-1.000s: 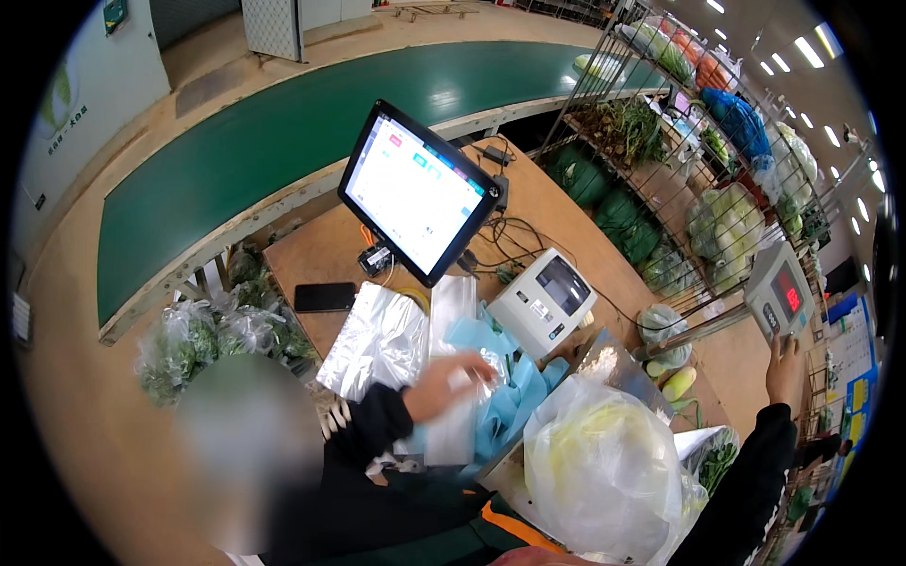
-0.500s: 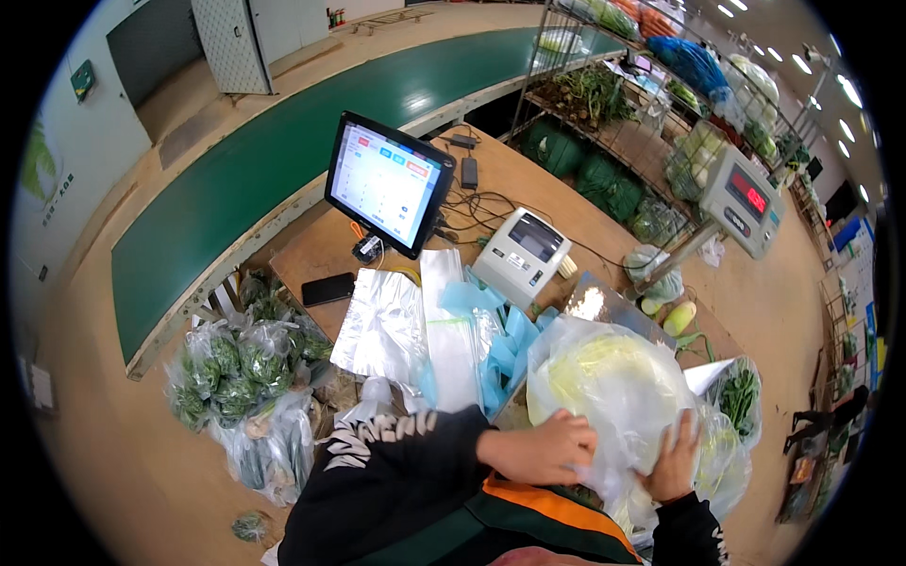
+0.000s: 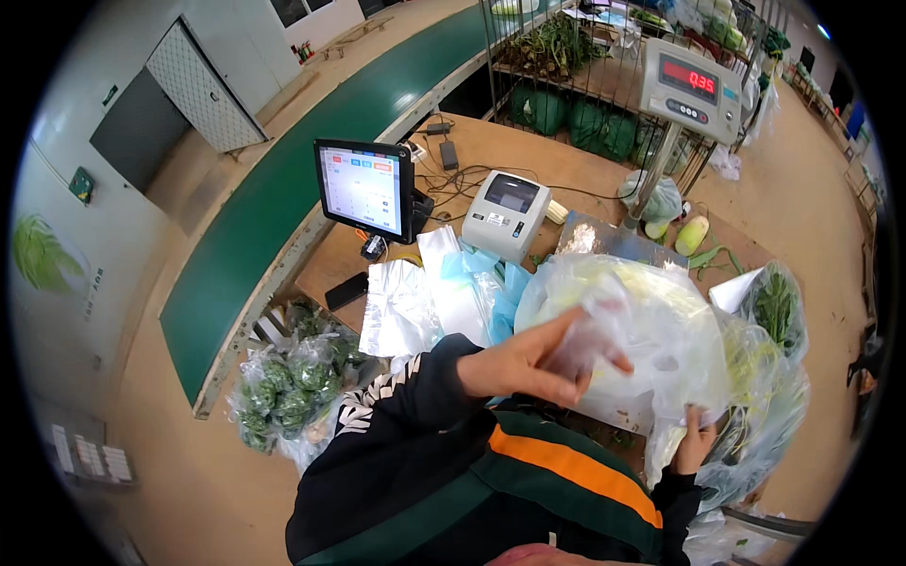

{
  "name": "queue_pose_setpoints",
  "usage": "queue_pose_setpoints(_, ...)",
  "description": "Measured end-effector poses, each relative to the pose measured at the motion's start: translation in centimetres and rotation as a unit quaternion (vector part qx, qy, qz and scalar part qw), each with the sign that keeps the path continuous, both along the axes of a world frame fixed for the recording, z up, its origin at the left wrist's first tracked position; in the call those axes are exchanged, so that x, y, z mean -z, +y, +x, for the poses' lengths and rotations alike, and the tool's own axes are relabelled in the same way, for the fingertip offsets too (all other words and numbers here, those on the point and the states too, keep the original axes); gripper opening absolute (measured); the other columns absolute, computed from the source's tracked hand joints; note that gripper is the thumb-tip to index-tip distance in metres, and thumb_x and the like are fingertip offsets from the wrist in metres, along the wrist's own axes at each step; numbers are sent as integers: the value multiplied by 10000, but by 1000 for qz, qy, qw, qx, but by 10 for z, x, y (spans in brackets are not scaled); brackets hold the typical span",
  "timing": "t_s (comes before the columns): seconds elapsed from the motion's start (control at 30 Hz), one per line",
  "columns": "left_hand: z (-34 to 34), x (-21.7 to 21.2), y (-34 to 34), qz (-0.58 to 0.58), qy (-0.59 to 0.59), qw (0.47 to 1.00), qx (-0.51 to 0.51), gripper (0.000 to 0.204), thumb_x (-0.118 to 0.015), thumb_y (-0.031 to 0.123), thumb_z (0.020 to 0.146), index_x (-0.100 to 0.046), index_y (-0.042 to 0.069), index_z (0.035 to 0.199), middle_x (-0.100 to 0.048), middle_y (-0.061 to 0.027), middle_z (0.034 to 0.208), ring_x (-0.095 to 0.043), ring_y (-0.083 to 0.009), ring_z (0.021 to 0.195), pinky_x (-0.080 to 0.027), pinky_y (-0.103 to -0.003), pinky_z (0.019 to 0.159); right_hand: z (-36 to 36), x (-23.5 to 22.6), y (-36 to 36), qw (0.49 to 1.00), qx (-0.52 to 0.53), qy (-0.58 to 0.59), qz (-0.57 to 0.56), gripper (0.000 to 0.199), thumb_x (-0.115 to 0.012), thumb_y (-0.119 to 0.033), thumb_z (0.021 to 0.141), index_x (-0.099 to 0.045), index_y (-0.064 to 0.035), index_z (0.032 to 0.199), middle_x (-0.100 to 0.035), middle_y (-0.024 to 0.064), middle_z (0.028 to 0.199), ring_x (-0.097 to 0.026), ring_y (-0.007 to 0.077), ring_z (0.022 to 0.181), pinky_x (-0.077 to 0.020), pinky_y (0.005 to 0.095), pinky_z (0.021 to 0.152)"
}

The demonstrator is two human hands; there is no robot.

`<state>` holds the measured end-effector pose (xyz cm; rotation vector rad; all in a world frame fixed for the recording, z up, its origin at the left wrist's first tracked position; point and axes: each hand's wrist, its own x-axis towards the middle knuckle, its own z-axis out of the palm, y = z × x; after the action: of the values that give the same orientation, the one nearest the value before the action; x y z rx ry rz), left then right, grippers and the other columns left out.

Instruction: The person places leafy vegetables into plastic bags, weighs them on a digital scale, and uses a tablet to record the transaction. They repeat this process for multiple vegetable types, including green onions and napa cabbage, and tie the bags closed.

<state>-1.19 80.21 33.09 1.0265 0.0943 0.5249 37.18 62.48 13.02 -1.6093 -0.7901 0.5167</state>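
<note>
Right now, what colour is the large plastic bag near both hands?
The large plastic bag is translucent white, with pale yellow showing through; best in the head view.

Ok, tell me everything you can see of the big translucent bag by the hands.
The big bag is cloudy, translucent plastic, wrinkled and bulging, with pale yellow-green contents showing through. It rests on a metal-looking plate, covering much of it. The right hand touches its near right edge. The blurred left hand is in front of its near left part; contact there is unclear.
</note>
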Motion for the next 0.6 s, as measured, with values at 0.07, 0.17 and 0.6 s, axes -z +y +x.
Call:
queue_pose_setpoints(0.07, 6, 3, -2, 8, -9, 995, -103, 936, -690, 79, 874, -92, 140, 1591, -550, -198, 1331, -557, -121, 798, -493, -257, 722, -3, -26, 10, 994, 55, -43, 82, 315, -622, -244, 992, -641, -14, 1206, -668, 80, 1057, -613, 187, 970, -465, 369, 948)
queue_pose_setpoints(0.17, 19, 14, -5, 53, 8, 979, -195, 869, -632, 38, 899, -96, 126, 1577, -537, -197, 1354, -546, -106, 783, -489, -254, 693, 6, -62, 13, 971, -65, 124, 195, 451, -546, -339, 1016, -582, 4, 1304, -633, 112, 1184, -575, 236, 1090, -420, 419, 1019)
queue_pose_setpoints(0.6, 103, 101, -3, -115, 48, 974, 190, 196, -574, 163, 945, -605, 10, 1065, -609, -90, 749, -591, -178, 604, -458, -294, 544, -70, -206, 89, 763, -527, -359, -107, 468, -736, -284, 823, -639, 31, 1155, -655, 234, 931, -613, 429, 897, -468, 443, 854)
